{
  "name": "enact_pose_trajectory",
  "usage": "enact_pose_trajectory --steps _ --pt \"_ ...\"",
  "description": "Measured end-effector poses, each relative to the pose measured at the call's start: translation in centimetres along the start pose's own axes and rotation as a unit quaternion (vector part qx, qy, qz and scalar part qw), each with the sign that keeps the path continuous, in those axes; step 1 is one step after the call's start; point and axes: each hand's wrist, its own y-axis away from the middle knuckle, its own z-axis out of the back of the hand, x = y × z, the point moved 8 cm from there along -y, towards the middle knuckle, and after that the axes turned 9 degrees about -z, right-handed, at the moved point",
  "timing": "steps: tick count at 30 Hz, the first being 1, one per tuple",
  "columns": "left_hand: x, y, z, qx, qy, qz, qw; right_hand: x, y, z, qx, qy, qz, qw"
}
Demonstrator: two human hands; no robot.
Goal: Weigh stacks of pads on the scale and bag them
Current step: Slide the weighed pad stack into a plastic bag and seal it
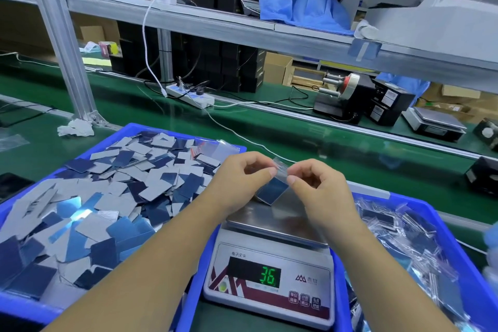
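A small clear bag [280, 173] holding a stack of blue pads [272, 191] hangs over the steel pan of the scale [269, 224]. My left hand [239, 178] pinches the bag's top edge from the left. My right hand [318, 183] pinches the same edge from the right. The bag's lower corner reaches down to the pan; whether it rests on it is unclear. The scale's display [268, 275] reads 36 in green digits.
A blue bin [151, 129] at left holds several loose grey and blue pads plus empty clear bags [215, 148]. A blue bin [420, 205] at right holds filled bags. Behind run a green conveyor [269, 121], a power strip [191, 96], a tape dispenser [342, 94] and a second scale [433, 118].
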Motion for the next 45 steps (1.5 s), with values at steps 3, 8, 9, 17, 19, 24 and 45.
enact_pose_trajectory --steps 3,8,9,17,19,24,45 --pt "-0.1 0.1 -0.2 0.005 0.034 0.001 0.999 -0.1 0.1 0.4 -0.021 -0.039 -0.007 0.999" --pt "0.0 0.2 -0.3 0.012 0.039 0.014 0.999 0.3 0.2 1.0 -0.036 -0.061 0.004 0.997" --pt "0.0 0.2 -0.3 0.010 0.044 0.018 0.999 0.4 0.2 1.0 -0.036 -0.061 0.005 0.997" --pt "0.3 0.3 -0.3 -0.016 0.113 0.065 0.991 -0.4 -0.1 0.6 -0.008 -0.087 -0.029 0.996" --pt "0.5 0.3 -0.3 -0.015 0.124 0.070 0.990 -0.4 -0.1 0.7 -0.012 -0.076 -0.028 0.997" --pt "0.7 0.3 -0.5 -0.003 0.134 0.085 0.987 0.4 0.2 0.9 -0.006 -0.070 0.002 0.998" --pt "0.9 0.5 -1.4 0.032 0.107 0.090 0.990 0.0 0.0 -0.3 0.019 -0.097 0.003 0.995"
